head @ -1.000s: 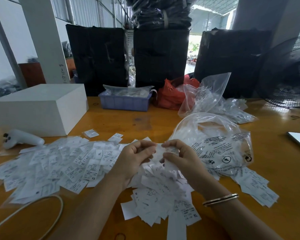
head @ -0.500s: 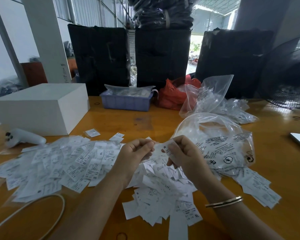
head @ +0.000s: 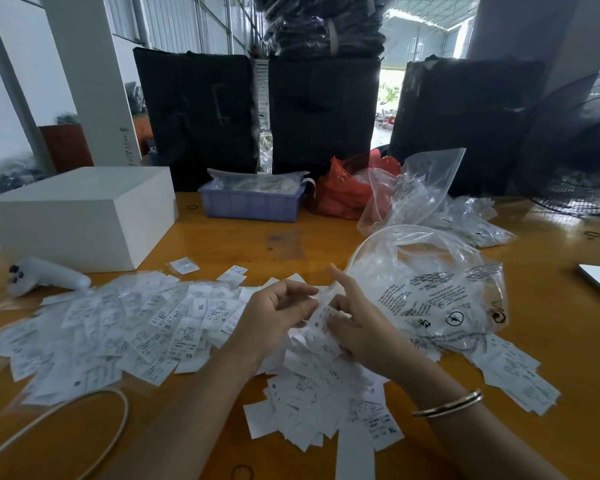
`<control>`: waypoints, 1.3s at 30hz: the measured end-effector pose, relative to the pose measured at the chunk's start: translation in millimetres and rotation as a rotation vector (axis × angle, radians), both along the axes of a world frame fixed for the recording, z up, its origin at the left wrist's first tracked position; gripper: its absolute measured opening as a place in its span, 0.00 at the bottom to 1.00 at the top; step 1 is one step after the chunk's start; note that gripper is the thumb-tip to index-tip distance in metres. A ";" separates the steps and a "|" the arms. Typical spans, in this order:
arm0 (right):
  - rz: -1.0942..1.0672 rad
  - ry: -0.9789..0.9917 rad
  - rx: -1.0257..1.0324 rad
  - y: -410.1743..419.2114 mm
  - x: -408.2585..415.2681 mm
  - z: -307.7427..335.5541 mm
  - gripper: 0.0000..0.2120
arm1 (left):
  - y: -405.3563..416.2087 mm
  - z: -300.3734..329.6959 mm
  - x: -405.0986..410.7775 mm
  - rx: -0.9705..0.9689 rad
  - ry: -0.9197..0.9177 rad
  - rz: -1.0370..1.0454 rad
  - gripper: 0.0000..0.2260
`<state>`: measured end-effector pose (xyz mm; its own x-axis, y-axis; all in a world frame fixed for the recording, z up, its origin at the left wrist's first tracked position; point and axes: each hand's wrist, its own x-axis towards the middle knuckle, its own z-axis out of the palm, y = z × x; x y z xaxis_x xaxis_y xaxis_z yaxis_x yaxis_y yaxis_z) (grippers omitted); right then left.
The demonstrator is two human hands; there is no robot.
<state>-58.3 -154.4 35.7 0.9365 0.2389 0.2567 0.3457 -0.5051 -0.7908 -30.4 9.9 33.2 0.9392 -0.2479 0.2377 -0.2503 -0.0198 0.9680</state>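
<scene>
Small white printed size labels lie in a wide heap (head: 125, 327) on the left of the wooden table and in a second pile (head: 319, 403) under my hands. My left hand (head: 274, 317) and my right hand (head: 357, 323) meet above that pile and pinch a small stack of labels (head: 321, 313) between them. My right index finger sticks up. An open clear printed plastic bag (head: 430, 289) lies just right of my right hand.
A white box (head: 77, 216) and a white controller (head: 45, 277) sit at the left, a white cable (head: 84, 410) near the front edge. A blue tray (head: 250, 206), a red bag (head: 347, 192), clear bags (head: 430, 195) and a fan (head: 582, 150) stand behind.
My hands have dropped slightly toward the pile and the held labels have turned; my right index finger has lifted free.
</scene>
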 end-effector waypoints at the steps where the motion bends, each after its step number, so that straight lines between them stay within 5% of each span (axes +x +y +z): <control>1: 0.015 -0.052 -0.078 0.1 -0.7 -1.3 0.36 | 0.0 -0.4 0.0 0.014 -0.006 -0.005 0.06; 5: 0.048 -0.178 -0.154 -1.0 -2.5 -2.6 0.39 | 0.7 -1.5 0.7 0.054 -0.021 0.021 0.07; 13: 0.046 -0.077 -0.097 -0.6 -2.7 0.7 0.41 | -0.5 -2.7 0.8 0.096 -0.050 0.015 0.08; 19: -0.074 0.046 0.204 -5.1 2.0 1.6 0.40 | 1.4 -2.7 2.1 0.093 -0.008 -0.046 0.11; 24: -0.198 0.059 0.561 -12.9 6.3 4.0 0.24 | 4.6 -0.8 5.3 -0.074 0.062 0.053 0.12; 30: -0.229 -0.005 0.347 -5.1 6.2 -1.7 0.09 | -0.9 -2.0 0.9 0.038 0.052 0.004 0.12; 39: -0.159 -0.146 -0.070 -1.6 3.3 -4.0 0.13 | 2.4 -4.5 2.8 0.114 -0.020 0.052 0.11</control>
<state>-55.0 -156.0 31.7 0.9179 0.1131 0.3804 0.3656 -0.6141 -0.6995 -27.7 12.3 28.7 0.9469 -0.2251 0.2297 -0.2653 -0.1429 0.9535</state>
